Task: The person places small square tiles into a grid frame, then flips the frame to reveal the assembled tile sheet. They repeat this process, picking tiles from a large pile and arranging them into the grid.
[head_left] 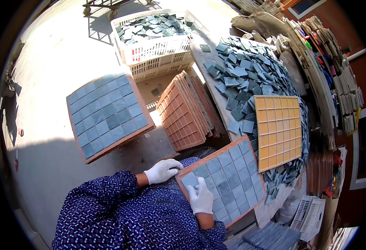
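Note:
A terracotta-coloured grid tray (259,180) filled with square grey-green stone tiles (220,176) lies tilted in front of me. My left hand (161,171), in a white glove, is closed at the tray's left corner, fingers curled against its edge. My right hand (201,199), also white-gloved, lies over the near left part of the tray. Its index finger and thumb are spread and touch the tiles near that corner. Right of this tray, an unfilled yellow grid tray (278,132) rests on a large heap of loose tiles (249,77).
Another tile-filled tray (106,110) stands to the left. Several terracotta grid trays (178,114) lean together ahead. Behind them a white plastic crate (158,45) brims with tiles. A smaller white crate (309,216) stands at lower right, and stacked boards (316,62) line the right side.

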The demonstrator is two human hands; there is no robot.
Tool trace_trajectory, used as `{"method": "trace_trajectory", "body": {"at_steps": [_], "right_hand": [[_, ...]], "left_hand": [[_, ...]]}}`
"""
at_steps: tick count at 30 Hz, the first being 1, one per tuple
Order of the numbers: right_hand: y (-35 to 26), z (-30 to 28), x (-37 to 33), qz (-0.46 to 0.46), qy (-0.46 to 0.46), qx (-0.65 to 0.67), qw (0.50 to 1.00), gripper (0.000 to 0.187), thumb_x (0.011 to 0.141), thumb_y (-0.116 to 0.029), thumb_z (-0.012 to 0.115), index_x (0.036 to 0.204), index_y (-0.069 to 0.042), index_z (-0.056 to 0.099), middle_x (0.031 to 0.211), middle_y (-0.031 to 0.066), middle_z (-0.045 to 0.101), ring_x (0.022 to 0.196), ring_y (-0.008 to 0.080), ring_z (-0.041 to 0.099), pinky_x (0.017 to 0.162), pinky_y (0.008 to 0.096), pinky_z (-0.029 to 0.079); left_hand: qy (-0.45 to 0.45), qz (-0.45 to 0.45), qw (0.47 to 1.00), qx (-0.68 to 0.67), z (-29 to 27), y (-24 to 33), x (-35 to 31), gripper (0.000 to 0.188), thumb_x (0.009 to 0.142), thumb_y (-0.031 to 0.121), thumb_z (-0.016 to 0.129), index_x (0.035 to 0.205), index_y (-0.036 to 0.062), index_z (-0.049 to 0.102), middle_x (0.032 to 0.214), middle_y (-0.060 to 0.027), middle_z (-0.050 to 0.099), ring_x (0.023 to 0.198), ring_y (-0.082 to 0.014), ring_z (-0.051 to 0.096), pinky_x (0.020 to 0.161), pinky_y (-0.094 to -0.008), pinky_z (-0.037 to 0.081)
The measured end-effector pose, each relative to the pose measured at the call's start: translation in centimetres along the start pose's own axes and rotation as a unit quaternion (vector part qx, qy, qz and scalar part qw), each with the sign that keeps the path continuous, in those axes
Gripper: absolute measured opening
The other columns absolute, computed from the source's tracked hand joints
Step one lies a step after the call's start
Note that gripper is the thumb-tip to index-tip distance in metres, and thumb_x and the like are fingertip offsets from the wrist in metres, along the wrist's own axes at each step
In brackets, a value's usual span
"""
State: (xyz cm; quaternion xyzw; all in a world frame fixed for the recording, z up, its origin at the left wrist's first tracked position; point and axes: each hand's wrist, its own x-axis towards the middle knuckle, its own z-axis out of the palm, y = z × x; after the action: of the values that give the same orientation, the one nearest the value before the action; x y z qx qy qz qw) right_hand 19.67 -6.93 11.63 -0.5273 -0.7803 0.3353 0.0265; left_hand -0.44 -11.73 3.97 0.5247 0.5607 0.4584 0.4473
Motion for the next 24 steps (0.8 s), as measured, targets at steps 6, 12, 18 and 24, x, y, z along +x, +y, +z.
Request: {"method": "trace_trajectory", "body": {"at_steps": [6,12,18,24], "right_hand": [[-0.5,0.3,-0.6,-0.114,0.082,-0.153,0.978,0.06,0.074,-0.035,0.076,0.124,-0.012,0.052,0.107,0.013,0.052,0.089,0.0348,0.06,0.071,0.0451,0.05],[0.4,2.2,0.3,-0.166,0.114,-0.149,0.968,0.065,0.074,-0.033,0.076,0.124,-0.006,0.046,0.106,0.0149,0.051,0.089,0.0338,0.06,0.069,0.0429,0.051],[-0.9,1.6,0.3,-0.137,0.149,-0.172,0.964,0.059,0.075,-0.036,0.073,0.119,-0.007,0.047,0.098,0.0127,0.053,0.083,0.032,0.06,0.064,0.0426,0.051],[-0.3,2.6,1.2,-0.153,0.148,-0.173,0.962,0.052,0.074,-0.037,0.075,0.111,-0.01,0.05,0.094,0.0087,0.055,0.077,0.0298,0.061,0.062,0.0418,0.05]], "left_hand": [[0.009,0.001,1.0,0.003,-0.1,0.2,-0.1,0.026,0.084,0.008,0.055,0.108,0.0001,0.063,0.108,-0.0162,0.064,0.103,-0.03,0.059,0.095,-0.0373,0.045],[0.009,-0.007,1.0,-0.009,0.0,-0.2,0.0,0.025,0.085,0.007,0.055,0.108,0.0013,0.063,0.108,-0.0162,0.064,0.103,-0.0308,0.06,0.094,-0.0365,0.046],[0.007,0.009,1.0,0.017,0.0,-0.3,-0.2,0.026,0.084,0.006,0.055,0.108,0.0012,0.063,0.106,-0.0169,0.064,0.102,-0.0314,0.06,0.094,-0.037,0.046],[0.018,-0.004,1.0,0.012,0.0,0.0,0.0,0.026,0.086,0.011,0.055,0.109,-0.0002,0.063,0.104,-0.0164,0.065,0.097,-0.0298,0.061,0.091,-0.0362,0.047]]}}
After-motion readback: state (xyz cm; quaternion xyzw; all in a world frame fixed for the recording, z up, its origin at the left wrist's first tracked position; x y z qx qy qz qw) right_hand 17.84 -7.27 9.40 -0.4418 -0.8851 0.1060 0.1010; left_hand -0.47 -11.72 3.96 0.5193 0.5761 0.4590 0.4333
